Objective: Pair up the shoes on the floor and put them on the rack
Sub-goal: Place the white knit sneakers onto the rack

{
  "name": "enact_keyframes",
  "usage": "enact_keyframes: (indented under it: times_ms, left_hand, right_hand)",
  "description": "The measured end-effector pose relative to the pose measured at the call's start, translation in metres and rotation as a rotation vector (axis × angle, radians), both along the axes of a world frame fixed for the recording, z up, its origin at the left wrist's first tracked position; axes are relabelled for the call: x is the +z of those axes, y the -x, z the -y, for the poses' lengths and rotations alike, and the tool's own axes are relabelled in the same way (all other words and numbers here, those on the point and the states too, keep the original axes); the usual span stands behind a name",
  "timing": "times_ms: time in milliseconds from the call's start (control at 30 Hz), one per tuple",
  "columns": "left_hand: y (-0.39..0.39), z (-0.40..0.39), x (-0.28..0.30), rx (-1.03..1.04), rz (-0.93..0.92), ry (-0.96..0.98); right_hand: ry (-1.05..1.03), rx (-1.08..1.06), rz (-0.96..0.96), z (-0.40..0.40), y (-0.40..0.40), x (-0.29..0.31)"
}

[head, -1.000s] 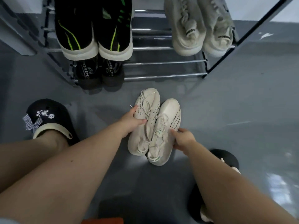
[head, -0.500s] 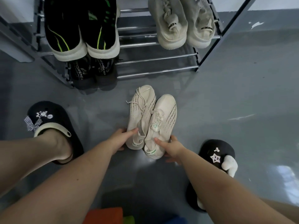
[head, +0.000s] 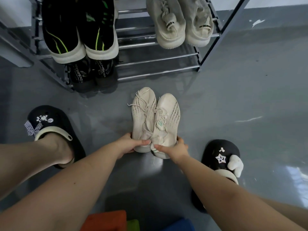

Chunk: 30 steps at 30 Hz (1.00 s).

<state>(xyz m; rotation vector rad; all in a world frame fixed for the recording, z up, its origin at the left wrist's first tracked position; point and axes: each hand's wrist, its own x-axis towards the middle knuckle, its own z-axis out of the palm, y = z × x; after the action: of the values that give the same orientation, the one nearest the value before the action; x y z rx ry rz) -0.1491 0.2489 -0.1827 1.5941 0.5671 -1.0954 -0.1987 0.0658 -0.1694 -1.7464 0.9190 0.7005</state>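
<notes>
Two cream knit sneakers lie side by side on the grey floor, toes toward the rack. My left hand grips the heel of the left sneaker, thumb on top. My right hand grips the heel of the right sneaker. The metal shoe rack stands just beyond them. On it sit a black pair with green stripes at the left and a beige pair at the right. A dark pair sits on the lower tier at the left.
My feet wear black clogs with charms, one at the left and one at the right. The lower tier's bars to the right of the dark pair are bare. Red, green and blue shapes show at the bottom edge.
Both hands slid from the sneakers' sides back to the heels and now grip them. The sneakers stay together on the floor, and the view has pulled back slightly.
</notes>
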Motion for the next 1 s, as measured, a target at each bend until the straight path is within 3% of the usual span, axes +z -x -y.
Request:
enact_keyframes:
  times_ms: [167, 367, 1000]
  left_hand:
    - [-0.002, 0.007, 0.004, 0.121, -0.038, 0.086]
    - [-0.016, 0.017, 0.020, 0.257, -0.058, 0.238]
    - [-0.091, 0.051, 0.046, 0.207, 0.087, 0.312]
  right_hand:
    - [-0.224, -0.189, 0.086, 0.011, -0.002, -0.001]
    - [-0.536, -0.399, 0.060, 0.035, -0.020, 0.010]
    - [-0.494, -0.343, 0.248, 0.074, -0.109, 0.021]
